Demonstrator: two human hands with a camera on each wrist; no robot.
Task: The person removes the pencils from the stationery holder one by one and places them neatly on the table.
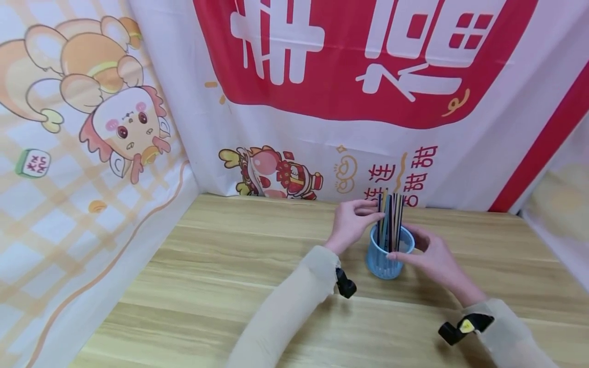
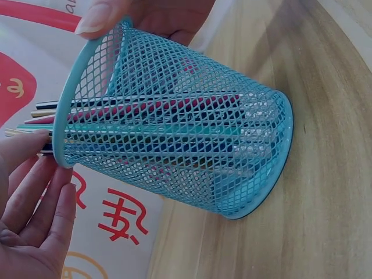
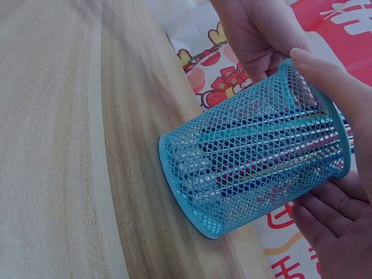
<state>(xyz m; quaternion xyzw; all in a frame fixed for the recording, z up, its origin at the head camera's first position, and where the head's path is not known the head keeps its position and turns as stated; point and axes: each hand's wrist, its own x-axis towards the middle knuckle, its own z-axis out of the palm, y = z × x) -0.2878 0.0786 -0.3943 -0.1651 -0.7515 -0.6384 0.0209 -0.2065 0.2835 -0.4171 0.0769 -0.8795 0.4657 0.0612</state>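
Note:
A light-blue mesh pen holder (image 1: 385, 266) stands upright on the wooden table, its mesh clear in the left wrist view. Slim pens (image 1: 390, 217) in several colours stick out above its rim; their clear lower ends (image 2: 258, 125) show through the mesh. With thumb and fingers, my left hand (image 1: 352, 223) pinches the pens just above the rim, on the left side. My right hand (image 1: 430, 255) grips the holder's rim from the right, thumb over the near edge and fingers round the far side, as the right wrist view shows the thumb (image 3: 317, 67) on the rim.
The wooden table (image 1: 221, 266) reaches back to a white cloth (image 1: 460, 153) with red printing. Another printed cloth (image 1: 60, 204) with cartoon figures hangs along the left side. Black wrist straps (image 1: 345, 283) sit over the sleeves.

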